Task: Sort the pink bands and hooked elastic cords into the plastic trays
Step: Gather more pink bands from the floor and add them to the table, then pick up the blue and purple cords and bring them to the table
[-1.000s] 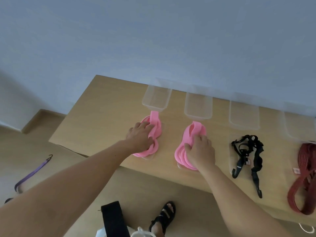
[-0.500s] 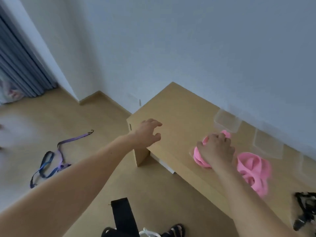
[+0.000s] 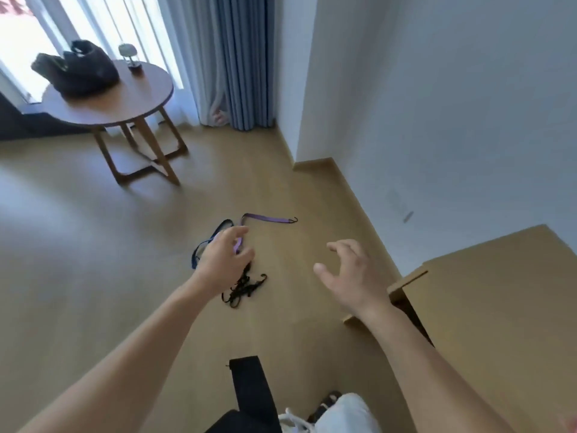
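Observation:
On the wooden floor lie hooked elastic cords: a purple cord (image 3: pixel 268 219) with a metal hook at its right end, a blue cord (image 3: pixel 203 245) partly behind my left hand, and a black tangled cord (image 3: pixel 245 287) nearer to me. My left hand (image 3: pixel 226 260) hovers above these cords with loosely curled fingers and holds nothing. My right hand (image 3: pixel 352 275) is spread in the air to the right of the cords, empty. The pink bands and plastic trays are out of view.
The low wooden table (image 3: pixel 499 307) shows only its left end at the right. A round wooden side table (image 3: pixel 125 104) with a dark bag (image 3: pixel 78 68) stands far left, by grey curtains (image 3: pixel 237 57). My legs are at the bottom edge.
The view has swung left from the table to the floor. My right hand has let go of the pink bands. Both hands now reach out over the cords on the floor.

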`<state>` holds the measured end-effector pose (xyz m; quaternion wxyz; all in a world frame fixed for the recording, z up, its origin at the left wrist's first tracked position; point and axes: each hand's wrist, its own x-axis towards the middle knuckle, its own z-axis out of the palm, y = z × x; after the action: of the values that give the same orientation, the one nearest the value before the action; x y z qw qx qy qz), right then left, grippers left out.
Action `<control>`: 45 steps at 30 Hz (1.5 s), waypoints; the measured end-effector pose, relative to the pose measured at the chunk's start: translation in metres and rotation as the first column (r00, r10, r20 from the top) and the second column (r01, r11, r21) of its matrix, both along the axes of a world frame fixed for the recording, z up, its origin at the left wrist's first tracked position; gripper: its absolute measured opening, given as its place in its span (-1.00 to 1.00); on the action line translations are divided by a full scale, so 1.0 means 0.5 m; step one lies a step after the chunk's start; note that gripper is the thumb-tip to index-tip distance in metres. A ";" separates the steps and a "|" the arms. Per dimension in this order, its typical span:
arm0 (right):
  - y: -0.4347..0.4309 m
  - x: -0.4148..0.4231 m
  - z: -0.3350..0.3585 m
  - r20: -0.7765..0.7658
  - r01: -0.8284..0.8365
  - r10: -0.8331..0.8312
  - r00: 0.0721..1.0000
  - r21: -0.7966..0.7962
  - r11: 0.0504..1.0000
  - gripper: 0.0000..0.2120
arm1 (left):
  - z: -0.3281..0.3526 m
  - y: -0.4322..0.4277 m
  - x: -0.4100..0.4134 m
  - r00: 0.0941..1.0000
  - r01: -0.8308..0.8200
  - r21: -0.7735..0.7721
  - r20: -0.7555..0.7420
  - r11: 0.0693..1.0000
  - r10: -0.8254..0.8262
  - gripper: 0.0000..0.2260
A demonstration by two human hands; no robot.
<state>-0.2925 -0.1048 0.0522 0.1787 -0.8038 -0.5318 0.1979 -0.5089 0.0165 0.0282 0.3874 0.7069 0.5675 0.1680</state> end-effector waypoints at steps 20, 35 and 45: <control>0.621 -0.140 -0.138 -0.343 -0.514 0.455 0.822 -0.103 0.852 -0.58 | -0.146 0.343 -0.127 0.931 -0.361 -0.225 -0.139 0.905 0.337 -0.65; 0.970 -0.255 -0.646 -0.364 -0.375 0.245 0.898 -0.345 0.860 -0.83 | -0.722 0.668 -0.250 0.946 -0.307 -0.515 -0.258 0.800 0.197 -0.61; 1.080 -0.215 -1.384 -0.221 -0.348 0.269 0.937 -0.598 0.722 -0.55 | -1.274 0.784 -0.179 0.935 -0.348 -0.500 -0.244 0.793 0.257 -0.62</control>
<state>-0.4000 0.4352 -0.6399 -0.1041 -0.7035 -0.5498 0.4382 -0.5982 0.4085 -0.6089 0.4891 0.4816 0.7272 0.0045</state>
